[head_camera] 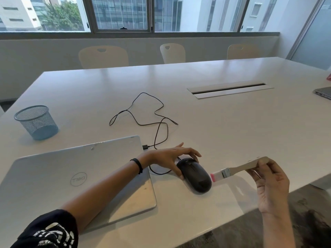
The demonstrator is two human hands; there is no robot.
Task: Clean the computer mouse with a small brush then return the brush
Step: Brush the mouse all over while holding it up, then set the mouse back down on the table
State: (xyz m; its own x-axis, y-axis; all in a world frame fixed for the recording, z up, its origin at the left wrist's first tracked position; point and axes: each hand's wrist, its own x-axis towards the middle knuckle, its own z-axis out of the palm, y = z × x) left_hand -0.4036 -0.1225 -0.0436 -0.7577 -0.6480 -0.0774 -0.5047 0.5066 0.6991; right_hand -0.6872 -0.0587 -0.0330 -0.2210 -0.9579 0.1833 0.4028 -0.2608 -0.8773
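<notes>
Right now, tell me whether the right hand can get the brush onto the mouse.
Probably yes. The right hand holds the brush with its bristles right beside the mouse, nothing between; the left hand only covers the far end.

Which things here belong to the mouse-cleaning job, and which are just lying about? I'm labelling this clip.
In the job: mouse, brush, left hand steadying the mouse, right hand holding the brush.

Lying about: closed laptop, mesh cup, second laptop at the table's right edge.
</notes>
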